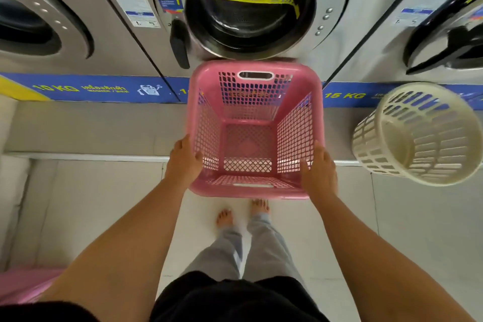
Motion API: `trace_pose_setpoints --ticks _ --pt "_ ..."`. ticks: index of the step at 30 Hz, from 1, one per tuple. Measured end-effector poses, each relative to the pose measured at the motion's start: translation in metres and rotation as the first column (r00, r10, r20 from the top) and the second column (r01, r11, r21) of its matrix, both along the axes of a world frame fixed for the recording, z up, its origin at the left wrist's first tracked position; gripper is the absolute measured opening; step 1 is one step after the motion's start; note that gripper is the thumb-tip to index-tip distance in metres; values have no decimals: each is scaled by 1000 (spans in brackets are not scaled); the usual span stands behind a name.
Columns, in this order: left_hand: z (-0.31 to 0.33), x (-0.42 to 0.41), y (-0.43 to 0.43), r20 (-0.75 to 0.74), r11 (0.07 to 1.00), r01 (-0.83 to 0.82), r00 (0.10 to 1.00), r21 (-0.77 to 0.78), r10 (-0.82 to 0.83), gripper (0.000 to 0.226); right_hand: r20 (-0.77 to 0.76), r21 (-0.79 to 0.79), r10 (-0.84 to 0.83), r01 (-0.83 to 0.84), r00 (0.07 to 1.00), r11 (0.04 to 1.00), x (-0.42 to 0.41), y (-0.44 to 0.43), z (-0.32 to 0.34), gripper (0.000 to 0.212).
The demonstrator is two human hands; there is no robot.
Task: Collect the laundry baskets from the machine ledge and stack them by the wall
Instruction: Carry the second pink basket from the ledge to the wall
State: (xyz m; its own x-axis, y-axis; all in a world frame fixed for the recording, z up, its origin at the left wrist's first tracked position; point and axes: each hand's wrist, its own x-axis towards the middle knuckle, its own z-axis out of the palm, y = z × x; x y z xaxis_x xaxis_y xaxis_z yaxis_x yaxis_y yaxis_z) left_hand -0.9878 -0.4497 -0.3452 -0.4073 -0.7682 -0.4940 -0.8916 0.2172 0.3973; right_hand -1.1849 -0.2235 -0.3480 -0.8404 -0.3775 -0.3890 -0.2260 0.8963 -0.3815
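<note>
Pink basket [254, 131], square and lattice-walled, sits between the two hands in front of the middle washing machine [251, 5], its open top facing the camera and its near rim out past the edge of the grey ledge [91, 128]; whether its base touches the ledge cannot be told. The left hand [183, 158] clasps the near left corner of the rim, thumb hooked over inside against the mesh, fingers wrapped down the outer wall. The right hand [318, 168] grips the near right corner the same way, thumb inside, fingers outside. Both hands are closed on the basket. Both forearms reach forward, bare and nearly straight, converging from the lower corners of the view toward the basket. Below it, bare feet stand on pale floor tiles [392, 230]. To the right, well apart from the hands, a cream round basket [418, 136] rests tilted on the ledge, its mouth turned toward the person. A second pink shape [23, 285] shows at the lower left edge, blurred
</note>
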Motion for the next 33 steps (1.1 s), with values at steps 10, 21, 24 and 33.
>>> trace_pose_setpoints --ticks 10,21,24,33 --pt "-61 -47 -19 93 978 -208 973 -21 210 77 23 37 76 -77 997 996 -89 -20 -70 75" --pt "-83 -43 -38 84 982 -98 990 -161 113 85 -41 -188 67 -74 997 979 -98 -21 -97 89" --pt "-71 -37 -30 79 985 -84 992 -149 97 80 -41 -172 93 -98 995 980 -97 -14 -86 87" --pt "-30 9 13 31 971 -208 976 -120 213 73 -67 -162 230 -238 971 958 -70 4 -47 78"
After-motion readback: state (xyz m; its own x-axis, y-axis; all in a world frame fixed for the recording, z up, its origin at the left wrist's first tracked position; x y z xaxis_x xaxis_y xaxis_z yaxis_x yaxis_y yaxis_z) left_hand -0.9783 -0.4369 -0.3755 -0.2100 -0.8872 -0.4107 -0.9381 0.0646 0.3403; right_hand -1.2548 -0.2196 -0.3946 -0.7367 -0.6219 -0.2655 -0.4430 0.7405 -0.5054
